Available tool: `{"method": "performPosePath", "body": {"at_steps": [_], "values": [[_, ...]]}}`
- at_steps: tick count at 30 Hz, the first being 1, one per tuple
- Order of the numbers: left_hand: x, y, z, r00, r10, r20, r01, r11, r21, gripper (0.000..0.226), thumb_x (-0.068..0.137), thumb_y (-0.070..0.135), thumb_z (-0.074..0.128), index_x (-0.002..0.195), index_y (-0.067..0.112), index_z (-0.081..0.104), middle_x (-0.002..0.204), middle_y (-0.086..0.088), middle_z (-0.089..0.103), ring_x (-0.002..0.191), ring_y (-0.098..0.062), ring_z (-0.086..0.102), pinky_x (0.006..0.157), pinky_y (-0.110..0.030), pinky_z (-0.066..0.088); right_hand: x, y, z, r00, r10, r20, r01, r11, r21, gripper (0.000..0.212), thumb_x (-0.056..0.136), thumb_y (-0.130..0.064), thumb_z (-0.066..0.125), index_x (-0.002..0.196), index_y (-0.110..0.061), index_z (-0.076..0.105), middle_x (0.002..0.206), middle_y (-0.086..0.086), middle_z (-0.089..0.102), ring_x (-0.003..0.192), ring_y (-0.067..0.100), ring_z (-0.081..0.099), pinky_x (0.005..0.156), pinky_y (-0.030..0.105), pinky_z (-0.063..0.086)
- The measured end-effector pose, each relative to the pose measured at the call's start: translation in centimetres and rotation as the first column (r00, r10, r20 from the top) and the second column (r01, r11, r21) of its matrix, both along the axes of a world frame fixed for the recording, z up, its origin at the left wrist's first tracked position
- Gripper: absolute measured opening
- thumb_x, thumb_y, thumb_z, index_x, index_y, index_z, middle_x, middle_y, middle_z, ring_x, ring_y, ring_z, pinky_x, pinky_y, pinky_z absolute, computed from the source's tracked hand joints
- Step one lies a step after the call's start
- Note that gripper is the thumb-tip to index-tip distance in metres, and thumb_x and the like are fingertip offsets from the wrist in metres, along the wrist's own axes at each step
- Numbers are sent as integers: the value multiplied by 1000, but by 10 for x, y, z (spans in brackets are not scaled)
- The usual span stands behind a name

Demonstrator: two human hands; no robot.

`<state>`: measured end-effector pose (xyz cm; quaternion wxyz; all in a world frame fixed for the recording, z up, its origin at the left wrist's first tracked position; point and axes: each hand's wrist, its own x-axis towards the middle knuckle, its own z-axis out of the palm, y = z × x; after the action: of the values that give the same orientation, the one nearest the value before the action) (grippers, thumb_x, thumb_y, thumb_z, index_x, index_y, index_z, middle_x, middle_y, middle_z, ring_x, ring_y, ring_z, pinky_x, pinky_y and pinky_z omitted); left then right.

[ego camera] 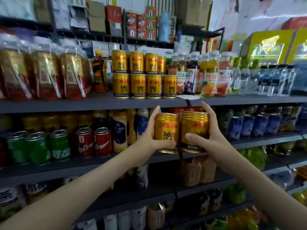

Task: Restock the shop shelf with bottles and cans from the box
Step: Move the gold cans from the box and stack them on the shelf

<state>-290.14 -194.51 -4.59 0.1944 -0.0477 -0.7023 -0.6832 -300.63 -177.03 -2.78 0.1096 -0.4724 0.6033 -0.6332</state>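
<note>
— Several dark grey metal shelf boards (83,105) run across the view, one above another. What stands on the upper one?

— From the left: clear-wrapped gold-and-red packs (44,73), then a two-tier stack of gold Red Bull cans (142,75), then clear plastic juice bottles with fruit labels (207,75).

— And the board under it?

— Green metal soda cans (38,146) and red metal cola cans (93,141) on its left part, blue cans (249,125) towards the right.

— Where are the hands?

— Both are raised in front of that lower row, just under the front edge of the upper board and below the right end of the stack. The left hand (152,135) grips a gold metal Red Bull can (167,128): the thumb lies across the can's lower front and the fingers reach up behind its left side. The can stands upright to the right of the palm.

— The other one?

— The right hand (214,138) grips a second gold metal Red Bull can (194,127) in mirror fashion, thumb over the front, fingers rising behind the right side, the can to the left of the palm.

— How do the two cans lie to each other?

— Side by side between the hands, touching or nearly so; I cannot tell which. The right one sits slightly higher. Neither rests on a board.
</note>
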Motion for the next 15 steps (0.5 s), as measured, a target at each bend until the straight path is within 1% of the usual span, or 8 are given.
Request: {"method": "performPosePath", "body": {"at_steps": [2, 4, 8, 10, 12, 13, 14, 15], "values": [[-9, 6, 17, 1000, 12, 27, -12, 1000, -1, 112, 72, -3, 76, 138, 62, 14, 140, 6, 35, 122, -25, 52, 99, -44, 48, -14, 4, 11, 999, 27, -22, -28, 1000, -15, 88, 78, -23, 71, 135, -62, 15, 127, -8, 50, 101, 4, 64, 79, 26, 56], [-16, 6, 35, 998, 53, 31, -52, 998, -28, 108, 73, -6, 74, 138, 60, 18, 136, 4, 39, 119, -27, 54, 96, -45, 49, -27, 1, 21, 998, 58, -34, -60, 996, -62, 85, 83, -19, 68, 135, -60, 15, 122, -12, 52, 99, 1, 64, 76, 21, 55], [-20, -8, 73, 987, 160, -4, -159, 978, -136, 95, 66, 3, 77, 133, 51, 28, 133, 0, 42, 114, -26, 57, 88, -39, 53, -48, -24, 50, 984, 150, -92, -159, 982, -98, 85, 79, -25, 69, 135, -57, 15, 127, -19, 46, 106, -3, 60, 88, 26, 53], [-22, -18, 92, 971, 237, -37, -240, 956, -168, 97, 60, 11, 81, 134, 43, 28, 132, -1, 44, 114, -24, 58, 90, -38, 53, -55, -42, 66, 975, 182, -127, -198, 972, -130, 88, 78, -22, 70, 139, -53, 14, 129, -25, 42, 107, -11, 56, 85, 16, 51], [-26, -30, 109, 947, 309, -83, -319, 929, -187, 101, 53, 22, 85, 135, 41, 29, 131, -1, 48, 114, -22, 58, 94, -41, 52, -63, -61, 81, 977, 153, -147, -181, 964, -196, 90, 80, -13, 71, 142, -44, 14, 122, -33, 36, 96, -26, 51, 74, 2, 45], [-29, -37, 116, 937, 330, -113, -347, 915, -208, 101, 54, 24, 86, 136, 41, 30, 131, 0, 49, 114, -22, 58, 94, -41, 52, -69, -70, 89, 981, 126, -145, -157, 963, -221, 90, 79, -10, 72, 142, -40, 15, 117, -35, 35, 92, -29, 49, 70, 0, 44], [-32, -44, 123, 928, 345, -140, -369, 902, -226, 100, 57, 21, 88, 137, 40, 31, 132, 1, 50, 115, -20, 58, 95, -40, 52, -74, -78, 97, 984, 107, -141, -139, 962, -235, 90, 77, -10, 75, 140, -39, 17, 117, -32, 37, 95, -25, 51, 71, 2, 45], [-34, -52, 129, 920, 357, -165, -387, 893, -229, 98, 60, 18, 89, 138, 40, 33, 131, 3, 51, 115, -18, 58, 94, -37, 52, -82, -88, 105, 987, 87, -135, -118, 963, -243, 89, 74, -13, 77, 137, -40, 20, 120, -26, 41, 101, -15, 54, 74, 7, 48]]}}
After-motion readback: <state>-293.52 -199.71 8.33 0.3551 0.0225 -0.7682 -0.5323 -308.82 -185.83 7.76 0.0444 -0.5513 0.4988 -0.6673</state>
